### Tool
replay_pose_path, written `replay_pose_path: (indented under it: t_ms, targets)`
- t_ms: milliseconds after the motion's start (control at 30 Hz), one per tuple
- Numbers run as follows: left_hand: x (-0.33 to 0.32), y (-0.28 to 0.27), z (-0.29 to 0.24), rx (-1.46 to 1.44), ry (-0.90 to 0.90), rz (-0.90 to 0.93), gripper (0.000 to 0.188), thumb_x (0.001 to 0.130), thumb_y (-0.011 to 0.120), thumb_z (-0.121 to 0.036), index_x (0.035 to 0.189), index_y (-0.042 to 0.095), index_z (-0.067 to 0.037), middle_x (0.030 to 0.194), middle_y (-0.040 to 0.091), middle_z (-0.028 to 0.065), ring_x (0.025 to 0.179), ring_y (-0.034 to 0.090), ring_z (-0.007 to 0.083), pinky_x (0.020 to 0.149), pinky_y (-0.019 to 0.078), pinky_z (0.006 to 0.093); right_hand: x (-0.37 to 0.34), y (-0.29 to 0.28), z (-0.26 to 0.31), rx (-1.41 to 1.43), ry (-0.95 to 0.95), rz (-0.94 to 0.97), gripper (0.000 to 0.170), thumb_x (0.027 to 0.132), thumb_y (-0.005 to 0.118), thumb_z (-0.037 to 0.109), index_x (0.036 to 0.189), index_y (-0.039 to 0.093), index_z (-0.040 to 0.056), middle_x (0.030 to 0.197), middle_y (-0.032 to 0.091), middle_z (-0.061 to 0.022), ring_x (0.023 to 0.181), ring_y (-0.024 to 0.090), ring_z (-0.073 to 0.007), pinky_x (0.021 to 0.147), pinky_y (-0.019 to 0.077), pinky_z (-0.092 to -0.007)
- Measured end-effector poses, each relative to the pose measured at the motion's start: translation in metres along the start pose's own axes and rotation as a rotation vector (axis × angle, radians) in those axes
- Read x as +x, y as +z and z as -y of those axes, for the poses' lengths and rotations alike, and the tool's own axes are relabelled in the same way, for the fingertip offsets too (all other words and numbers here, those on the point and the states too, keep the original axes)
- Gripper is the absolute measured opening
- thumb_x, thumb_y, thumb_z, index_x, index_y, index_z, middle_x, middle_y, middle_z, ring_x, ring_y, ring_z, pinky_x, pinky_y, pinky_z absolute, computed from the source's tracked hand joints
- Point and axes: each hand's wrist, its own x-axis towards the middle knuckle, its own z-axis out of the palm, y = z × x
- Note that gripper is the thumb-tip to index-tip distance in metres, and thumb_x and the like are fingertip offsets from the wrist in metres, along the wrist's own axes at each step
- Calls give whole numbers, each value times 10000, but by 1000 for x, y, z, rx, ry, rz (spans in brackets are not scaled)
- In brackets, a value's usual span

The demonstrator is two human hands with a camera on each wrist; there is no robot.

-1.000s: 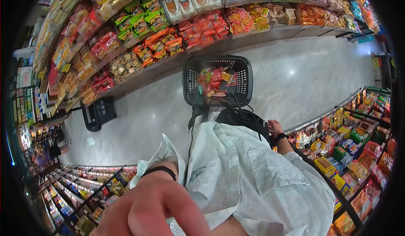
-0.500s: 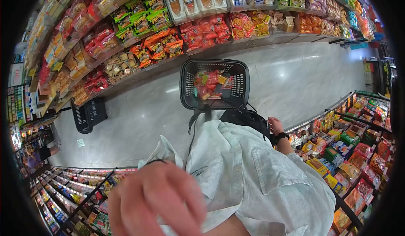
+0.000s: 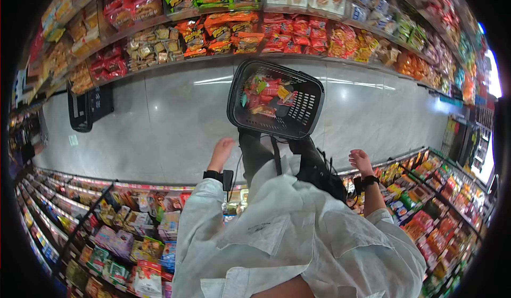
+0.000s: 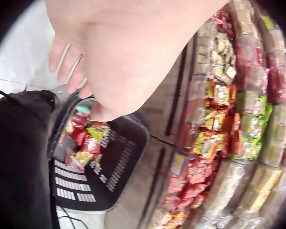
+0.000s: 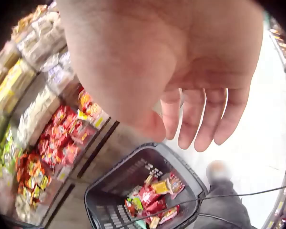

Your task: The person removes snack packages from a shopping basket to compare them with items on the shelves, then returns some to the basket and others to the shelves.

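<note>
My left hand (image 3: 222,150) hangs beside my body, to the lower left of a black basket (image 3: 314,104) in the head view. Its fingers hang loose and hold nothing; in the left wrist view this hand (image 4: 119,57) is above the basket's rim (image 4: 145,136). On the other side of my body my right hand (image 3: 362,161) hangs with relaxed fingers and nothing in them. The right wrist view shows that hand (image 5: 181,67) with its fingers apart. Red, yellow and green snack packets (image 3: 270,89) lie in the basket, which stands by my legs.
Shelves of bagged snacks, with orange packets (image 3: 221,34) and red packets (image 3: 295,32), run along the far side of the grey floor (image 3: 175,112). A second black basket (image 3: 80,109) stands at the left. Low display racks (image 3: 133,223) flank me on both sides.
My left hand has dropped from close to the head camera down to my side. In the head view, the near basket has turned and the shelves have shifted as the view changed.
</note>
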Motion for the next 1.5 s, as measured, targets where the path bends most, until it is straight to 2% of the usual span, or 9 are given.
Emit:
replay_pose_path:
  t_ms: [233,367,467,633,767,967,1133,1367,1500]
  targets:
    - [34,116,91,374,-321,-164,885,809,736,-549,1485,472,-42,1416,542,294,1348,489,465,1117,430,483,219,118,77,-670,-412,349,238,1029,564,247,1094,659,38,911,707,-46,816,671,-139,733,544,-293]
    - [60,191,93,488,-452,-430,854,776,739,-494,1490,451,-123,1356,541,280,1260,530,480,1039,461,548,353,212,99,-977,-676,358,311,946,603,309,1075,674,35,1000,722,-184,937,705,-375,833,546,-428]
    - [82,224,98,742,-337,-679,651,761,713,-388,1339,571,-124,1220,594,205,1106,596,420,932,488,533,423,272,112,-799,-529,315,330,916,625,308,1123,683,59,1080,722,-204,1066,685,-394,912,537,-429]
    - [90,237,92,785,-364,-621,543,803,690,-358,1277,613,-105,1231,610,177,1139,585,386,963,476,508,505,347,98,-579,-484,300,649,896,713,365,1403,528,5,1241,678,-212,1167,657,-287,978,514,-364]
    - [95,237,93,789,-383,-615,515,802,697,-346,1249,625,-100,1240,614,175,1136,587,389,949,487,513,580,383,42,-298,-376,230,551,936,705,364,1368,584,45,1210,698,-134,1109,671,-266,926,536,-373]
    - [101,232,92,771,-389,-631,519,798,686,-347,1246,633,-90,1247,621,169,1148,585,389,955,497,511,535,390,16,-212,-532,-83,199,913,720,61,1090,632,34,1060,696,-106,977,679,-202,842,545,-338]
    - [106,225,79,736,-410,-620,517,804,676,-349,1248,632,-89,1256,620,171,1158,579,388,965,492,516,486,393,34,-579,-561,205,735,809,787,82,1392,339,100,1146,707,-197,1082,695,-391,912,551,-451]
    - [101,226,88,747,-379,-607,496,817,675,-347,1240,614,-96,1242,600,164,1166,561,388,953,474,526,508,434,99,-1057,-556,247,1143,737,863,201,1598,114,131,1308,649,-250,1165,649,-459,986,536,-506]
    - [98,225,93,754,-399,-590,503,819,672,-357,1245,609,-96,1251,594,166,1176,560,388,965,465,527,531,457,86,-1320,-580,204,1213,704,892,312,1624,115,162,1624,291,-248,1353,535,-414,1093,499,-484]
